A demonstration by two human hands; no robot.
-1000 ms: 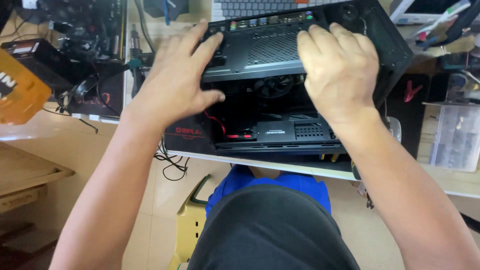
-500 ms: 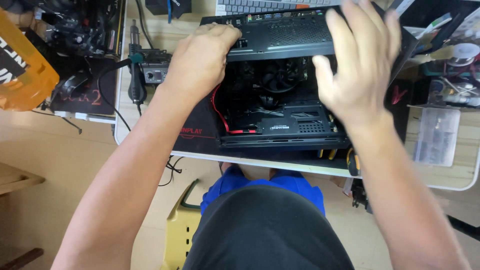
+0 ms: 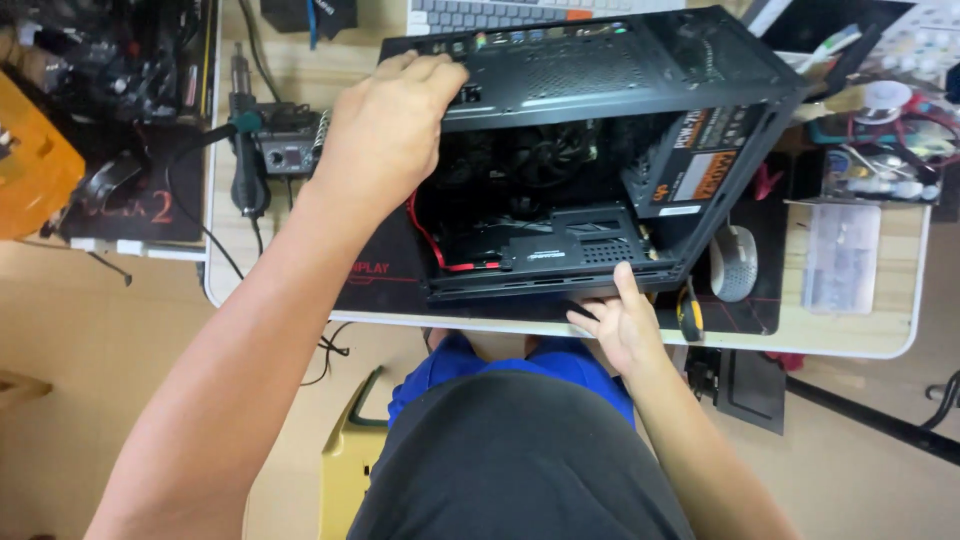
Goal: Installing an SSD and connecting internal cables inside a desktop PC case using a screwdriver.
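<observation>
— Starting at the far left, what sits there?

— An orange thing [image 3: 30, 160] lies at the edge, next to a dark mat [image 3: 140, 215]. Just right of that, a black hot-air tool [image 3: 245, 170] with a cord rests on the tabletop [image 3: 860, 335].

— And the person's arms?

— The left hand [image 3: 385, 130] comes next. Its fingers curl over the top left edge of the black computer case [image 3: 600, 70] and grip it tight.

— Where is that case?

— It lies on its side in the middle of the tabletop, on a black desk mat [image 3: 375, 285]. The open side faces the person. Inside, a red cable [image 3: 430, 245] bends down the left part, a round fan [image 3: 545, 160] sits deep in the dark, and a flat black box [image 3: 575, 250] lies near the bottom.

— What about the other hand?

— The right hand [image 3: 620, 325] is low, at the front bottom edge of the case. One finger points up and touches that edge. The hand is loose and holds nothing.

— Anything more to the right?

— A grey mouse [image 3: 735, 262] sits just beside the case. A clear plastic box [image 3: 840, 255] lies farther right, and a keyboard [image 3: 500, 12] peeks out behind the case.
</observation>
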